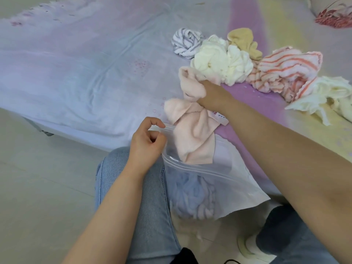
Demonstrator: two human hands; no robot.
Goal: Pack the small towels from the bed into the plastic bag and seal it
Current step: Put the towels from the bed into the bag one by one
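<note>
The bed [80, 73] fills the far half of the view under a pale lilac sheet. On its right side lies a heap of small towels: a pink-striped towel [289, 67], a cream towel [219, 60], a white towel [327, 98] at the far right, a grey-striped towel [185, 43] and a tan towel [242, 40] at the back. Near the bed's edge, over a knee in blue jeans [150, 206], hangs the clear plastic bag [209, 187] with its mouth open and a bluish towel [190, 195] inside. The pink towel [194, 138] hangs partly into the mouth, its upper part bunched in the right hand [211, 96], whose fingers close around it. The left hand [146, 141] pinches the bag's left rim between curled fingers and thumb.
</note>
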